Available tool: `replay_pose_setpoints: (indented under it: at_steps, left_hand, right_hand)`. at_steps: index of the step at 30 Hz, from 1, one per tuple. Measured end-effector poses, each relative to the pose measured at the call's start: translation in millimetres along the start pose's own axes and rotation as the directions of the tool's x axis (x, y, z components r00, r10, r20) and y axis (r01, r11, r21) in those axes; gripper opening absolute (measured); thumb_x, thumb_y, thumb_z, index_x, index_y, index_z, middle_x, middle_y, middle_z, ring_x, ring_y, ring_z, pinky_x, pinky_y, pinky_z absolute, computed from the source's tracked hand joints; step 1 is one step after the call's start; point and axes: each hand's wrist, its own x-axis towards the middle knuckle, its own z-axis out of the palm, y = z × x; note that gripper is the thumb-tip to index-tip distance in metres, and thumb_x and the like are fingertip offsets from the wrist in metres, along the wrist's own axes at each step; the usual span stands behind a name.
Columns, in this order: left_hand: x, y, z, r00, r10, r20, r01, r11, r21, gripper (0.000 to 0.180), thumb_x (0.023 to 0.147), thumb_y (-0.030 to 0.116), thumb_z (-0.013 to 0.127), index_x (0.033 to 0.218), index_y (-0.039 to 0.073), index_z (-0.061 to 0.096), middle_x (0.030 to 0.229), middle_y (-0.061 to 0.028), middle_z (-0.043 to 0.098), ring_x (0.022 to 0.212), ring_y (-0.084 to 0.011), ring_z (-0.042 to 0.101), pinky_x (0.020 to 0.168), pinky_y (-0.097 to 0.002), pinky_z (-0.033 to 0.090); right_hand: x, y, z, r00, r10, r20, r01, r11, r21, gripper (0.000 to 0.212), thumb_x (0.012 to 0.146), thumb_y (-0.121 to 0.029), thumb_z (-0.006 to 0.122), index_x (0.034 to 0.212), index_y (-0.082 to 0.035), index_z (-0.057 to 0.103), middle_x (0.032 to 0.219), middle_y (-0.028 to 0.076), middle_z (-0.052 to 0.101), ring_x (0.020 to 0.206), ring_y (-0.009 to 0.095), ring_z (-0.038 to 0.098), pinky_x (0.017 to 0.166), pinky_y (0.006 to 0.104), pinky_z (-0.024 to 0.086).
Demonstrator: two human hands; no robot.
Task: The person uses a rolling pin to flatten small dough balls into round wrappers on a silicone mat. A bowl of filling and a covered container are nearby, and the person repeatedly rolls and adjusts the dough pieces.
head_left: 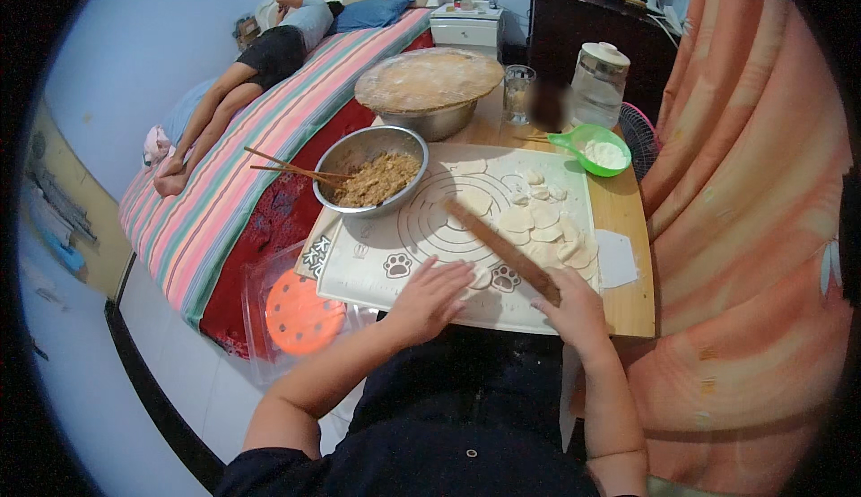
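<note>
My right hand (574, 306) grips the near end of a wooden rolling pin (498, 246), which slants up and to the left above a white printed mat (363, 273). My left hand (435, 295) is over the mat's near edge, its fingers stretched out. By those fingertips lies a small dough piece (481, 277); whether they touch it I cannot tell. A rolled wrapper (473, 202) lies beyond the pin. Right of the pin spread several thin round dough wrappers (543, 214), some overlapping, with small dough lumps (535, 178) behind them.
A steel bowl of brown filling (381, 178) with chopsticks (291, 170) stands at the mat's far left. Behind it, a floured round board (430, 80) covers a basin. Right are a green scoop of flour (603, 152), a glass (518, 93) and a jug (599, 84). A person (260, 62) lies on the bed.
</note>
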Motion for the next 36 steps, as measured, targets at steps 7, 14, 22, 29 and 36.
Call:
replay_pose_setpoints:
  at_steps: [7, 14, 22, 29, 36]
  left_hand:
    - [38.6, -42.3, -24.1, 0.895, -0.405, 0.186, 0.355, 0.9, 0.253, 0.053, 0.094, 0.029, 0.056, 0.143, 0.01, 0.044, 0.15, -0.0111, 0.044, 0.141, -0.0305, 0.037, 0.117, -0.0533, 0.024]
    - [0.3, -43.1, -0.3, 0.968, -0.233, -0.091, 0.25, 0.914, 0.318, 0.058, 0.095, 0.041, 0.052, 0.138, 0.002, 0.047, 0.148, -0.017, 0.044, 0.139, -0.0303, 0.04, 0.114, -0.0535, 0.027]
    - [-15.7, -39.0, -0.9, 0.958, -0.247, -0.149, 0.28, 0.916, 0.286, 0.055, 0.096, 0.039, 0.051, 0.137, 0.003, 0.048, 0.147, -0.0155, 0.046, 0.135, -0.0314, 0.043, 0.11, -0.0543, 0.032]
    - [38.5, -62.2, -5.9, 0.906, -0.403, -0.131, 0.424, 0.858, 0.289, 0.053, 0.095, 0.038, 0.052, 0.135, 0.003, 0.049, 0.137, -0.0166, 0.054, 0.126, -0.0329, 0.049, 0.109, -0.0528, 0.034]
    - [-29.4, -14.5, -19.5, 0.955, -0.297, 0.012, 0.288, 0.935, 0.209, 0.053, 0.096, 0.034, 0.056, 0.14, 0.006, 0.048, 0.146, -0.0171, 0.047, 0.136, -0.0325, 0.043, 0.113, -0.0482, 0.032]
  right_hand:
    - [38.1, -4.9, 44.1, 0.925, -0.368, 0.096, 0.374, 0.839, -0.395, 0.053, 0.088, -0.033, 0.066, 0.135, -0.012, 0.054, 0.14, 0.014, 0.051, 0.133, 0.033, 0.044, 0.111, 0.0467, 0.034]
    - [38.4, 1.2, 47.0, 0.971, -0.11, 0.214, 0.187, 0.906, -0.38, 0.062, 0.094, -0.044, 0.056, 0.146, -0.013, 0.044, 0.156, 0.008, 0.036, 0.146, 0.032, 0.027, 0.119, 0.0516, 0.019]
    - [33.8, -10.1, 47.9, 0.967, -0.133, 0.219, 0.215, 0.884, -0.416, 0.068, 0.096, -0.046, 0.051, 0.147, -0.004, 0.04, 0.157, 0.014, 0.032, 0.147, 0.031, 0.024, 0.119, 0.0511, 0.019]
    - [94.0, 4.4, 53.9, 0.992, -0.123, 0.014, 0.12, 0.927, -0.357, 0.063, 0.097, -0.044, 0.049, 0.144, -0.001, 0.044, 0.156, 0.015, 0.033, 0.147, 0.031, 0.025, 0.12, 0.0487, 0.018]
    - [-1.9, -4.2, 56.4, 0.957, -0.288, 0.031, 0.283, 0.907, -0.312, 0.044, 0.091, -0.019, 0.059, 0.132, -0.007, 0.054, 0.138, 0.012, 0.053, 0.135, 0.029, 0.041, 0.115, 0.0483, 0.026]
